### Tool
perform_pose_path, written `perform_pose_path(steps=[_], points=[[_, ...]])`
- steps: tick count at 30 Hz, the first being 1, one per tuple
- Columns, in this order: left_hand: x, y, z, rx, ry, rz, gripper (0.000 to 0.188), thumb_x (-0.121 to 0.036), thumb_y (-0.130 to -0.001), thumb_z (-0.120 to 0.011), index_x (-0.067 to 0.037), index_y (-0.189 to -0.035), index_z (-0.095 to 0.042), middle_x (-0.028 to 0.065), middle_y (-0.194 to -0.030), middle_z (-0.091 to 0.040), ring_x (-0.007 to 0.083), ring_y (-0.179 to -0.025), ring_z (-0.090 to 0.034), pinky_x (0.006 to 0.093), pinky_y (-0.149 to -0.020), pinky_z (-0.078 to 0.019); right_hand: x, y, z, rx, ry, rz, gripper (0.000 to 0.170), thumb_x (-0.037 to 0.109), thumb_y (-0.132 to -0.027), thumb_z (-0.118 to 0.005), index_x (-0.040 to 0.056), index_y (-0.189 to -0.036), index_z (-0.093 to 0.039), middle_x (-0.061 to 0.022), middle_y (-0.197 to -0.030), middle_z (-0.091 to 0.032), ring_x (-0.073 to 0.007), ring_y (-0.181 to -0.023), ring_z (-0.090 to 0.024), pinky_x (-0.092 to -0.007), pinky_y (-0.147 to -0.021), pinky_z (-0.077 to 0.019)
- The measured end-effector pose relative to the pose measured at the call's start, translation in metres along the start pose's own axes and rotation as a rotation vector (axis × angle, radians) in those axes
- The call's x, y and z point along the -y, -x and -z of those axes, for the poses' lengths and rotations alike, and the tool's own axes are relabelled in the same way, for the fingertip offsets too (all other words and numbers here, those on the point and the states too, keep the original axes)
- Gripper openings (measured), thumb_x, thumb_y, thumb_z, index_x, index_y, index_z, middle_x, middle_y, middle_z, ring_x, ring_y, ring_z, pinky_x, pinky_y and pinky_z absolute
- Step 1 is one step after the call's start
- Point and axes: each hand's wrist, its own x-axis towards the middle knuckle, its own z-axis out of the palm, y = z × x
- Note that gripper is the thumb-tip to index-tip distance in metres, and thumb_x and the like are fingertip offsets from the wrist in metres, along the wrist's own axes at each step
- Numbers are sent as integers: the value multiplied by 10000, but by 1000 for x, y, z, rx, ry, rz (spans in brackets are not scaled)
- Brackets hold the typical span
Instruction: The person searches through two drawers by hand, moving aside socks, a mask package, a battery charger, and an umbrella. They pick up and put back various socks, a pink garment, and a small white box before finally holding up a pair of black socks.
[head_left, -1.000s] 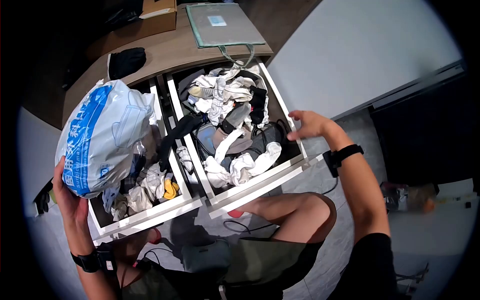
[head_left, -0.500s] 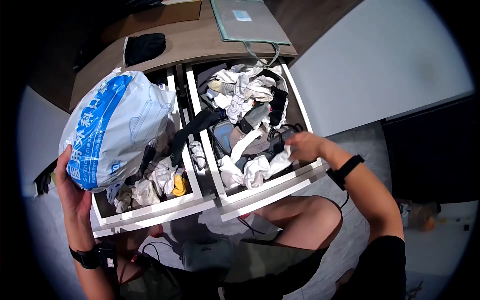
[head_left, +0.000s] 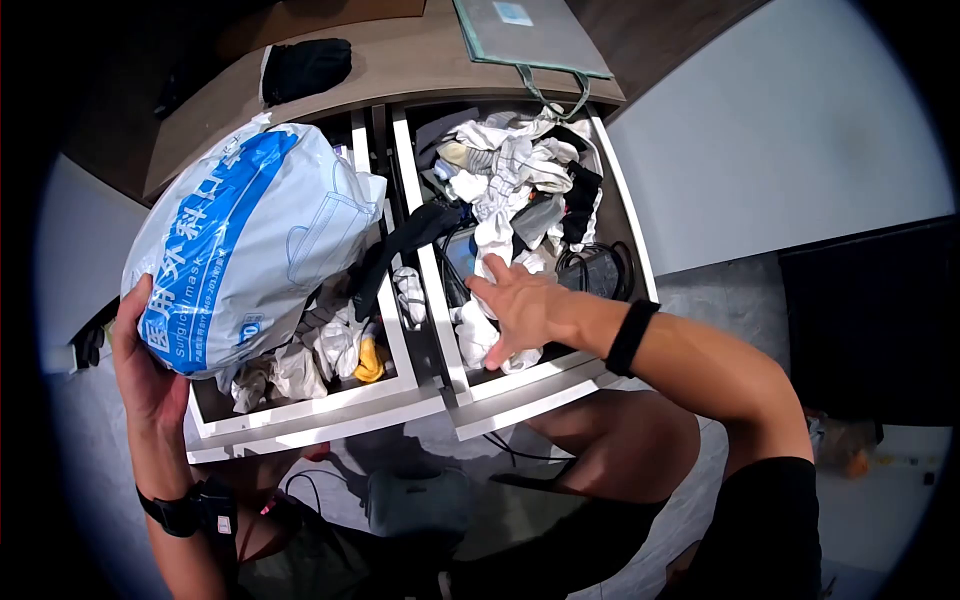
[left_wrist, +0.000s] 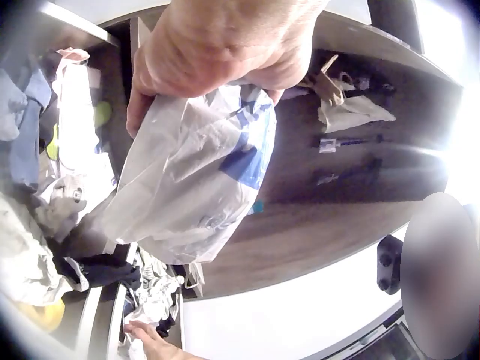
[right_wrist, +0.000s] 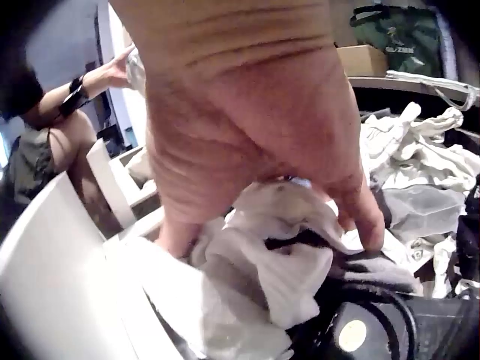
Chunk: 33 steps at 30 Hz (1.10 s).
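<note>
A blue-and-white plastic bag (head_left: 235,260), bulging and printed with text, rests in my left hand (head_left: 155,365), which grips its lower left side over the left drawer. In the left wrist view, fingers curl round the bag (left_wrist: 184,169). My right hand (head_left: 528,312) is spread over white socks (head_left: 475,335) at the front of the right drawer (head_left: 627,205). The right wrist view has the thumb and fingers of that hand (right_wrist: 255,135) straddling bunched white cloth (right_wrist: 289,274); some fingertips are hidden.
More white, grey and black socks (head_left: 515,165) fill the right drawer's back, with coiled black cable (head_left: 625,270) at its right side. The left drawer holds pale cloth and a yellow piece (head_left: 370,360). A black pouch (head_left: 308,70) and a grey bag (head_left: 530,35) lie on the top.
My right hand has moved left from the right drawer's edge to over the white socks. My left hand still grips the bag. The head view has shifted, moving the drawers rightward in the picture.
</note>
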Motion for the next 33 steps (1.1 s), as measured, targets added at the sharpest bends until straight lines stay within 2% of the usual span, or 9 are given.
perform_pose_path(steps=[5, 7, 12, 15, 18, 21, 25, 30, 33], points=[[2, -3, 13, 77, -3, 14, 352, -269, -921, -593, -12, -1161, -612, 88, -1100, -677, 170, -968, -663, 316, -889, -520, -38, -22, -7, -215, -24, 172, 485, 224, -758, -709, 11, -1181, -604, -242, -1120, -603, -379, -997, -623, -406, -908, -495], [1, -3, 13, 24, -3, 1, 348, -257, -918, -591, 1, -1151, -604, 91, -1076, -681, 166, -948, -663, 309, -870, -521, -49, -6, 38, -92, -101, -39, 416, 265, -751, -703, 1, -1067, -646, -206, -982, -670, -359, -971, -634, -417, -893, -501], [-1, -6, 20, 37, -11, -1, 348, -256, -924, -585, -9, -1168, -607, 93, -1102, -675, 169, -982, -656, 321, -897, -515, -123, -8, 98, -640, -519, -198, 346, 261, -736, -760, 2, -950, -678, -110, -867, -701, -189, -789, -671, -334, -750, -538], [0, -7, 20, 7, -2, -2, 349, -255, -926, -584, -8, -1172, -605, 91, -1104, -674, 167, -987, -656, 321, -898, -516, -134, -23, 99, -830, -660, -97, 823, 422, -639, -832, -49, -1231, -507, -229, -1205, -597, -308, -1079, -610, -351, -945, -476], [0, -8, 22, 35, -12, 14, 345, -252, -927, -585, -11, -1172, -606, 89, -1110, -674, 168, -993, -655, 319, -901, -515, -114, -24, 69, -732, -227, -59, 978, 458, -634, -846, -46, -1331, -379, -301, -1427, -317, -409, -1326, -357, -402, -1090, -344], [-2, -10, 28, 6, -23, -2, 341, -245, -930, -581, -14, -1180, -606, 92, -1117, -671, 168, -998, -653, 323, -909, -513, -59, 17, 35, -536, -107, -155, 870, 339, -681, -829, 98, -1375, -363, -229, -1410, -358, -419, -1282, -410, -456, -1019, -424], [-4, -10, 34, -17, -24, -10, 348, -237, -935, -572, -14, -1201, -602, 101, -1149, -660, 172, -1015, -650, 329, -923, -510, -49, 40, -13, -45, -28, -201, 699, 410, -751, -744, 90, -1292, -437, -205, -1304, -474, -402, -1055, -594, -448, -906, -483], [-5, -11, 33, -30, -41, 4, 352, -241, -932, -578, -20, -1204, -602, 103, -1153, -660, 177, -1016, -652, 334, -920, -512, -96, 47, -8, -152, -96, -53, 268, 162, -714, -720, 52, -949, -657, -154, -872, -674, -339, -897, -650, -395, -793, -522], [-4, -9, 26, -41, -42, 52, 347, -243, -932, -580, -19, -1196, -603, 102, -1152, -661, 176, -1012, -654, 336, -915, -515, -122, 66, 55, -141, -222, -133, 244, 144, -705, -747, 53, -908, -647, -61, -755, -623, -157, -718, -583, -313, -686, -478]])
